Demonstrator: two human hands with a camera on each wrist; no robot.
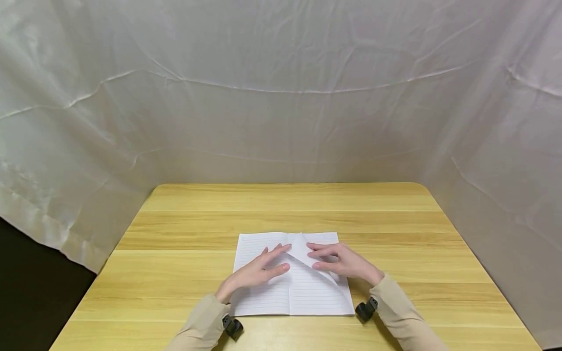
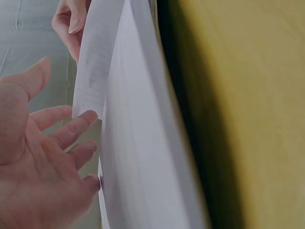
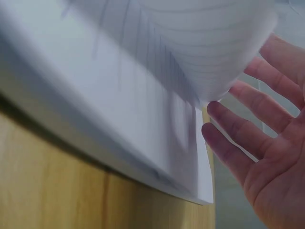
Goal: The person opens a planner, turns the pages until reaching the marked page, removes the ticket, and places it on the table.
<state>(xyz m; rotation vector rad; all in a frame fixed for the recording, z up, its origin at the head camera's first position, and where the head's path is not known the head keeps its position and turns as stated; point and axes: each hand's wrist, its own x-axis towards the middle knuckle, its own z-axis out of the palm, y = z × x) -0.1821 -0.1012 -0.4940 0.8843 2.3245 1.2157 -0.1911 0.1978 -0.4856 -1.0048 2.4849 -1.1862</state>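
The notebook (image 1: 263, 300) lies open on the tabletop (image 1: 171, 234), its middle fold pointing straight forward. The left hand (image 1: 256, 272) has extended fingers beside one raised page (image 1: 300, 248); the right hand (image 1: 347, 262), fingers relaxed, touches this page.

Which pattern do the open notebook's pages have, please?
The pages are white with ruled lines, clearest in the head view.

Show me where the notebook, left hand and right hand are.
Notebook (image 1: 305, 292): head view, right-hand page.
Left hand (image 1: 256, 274): head view, back of hand.
Right hand (image 1: 345, 262): head view, back of hand.
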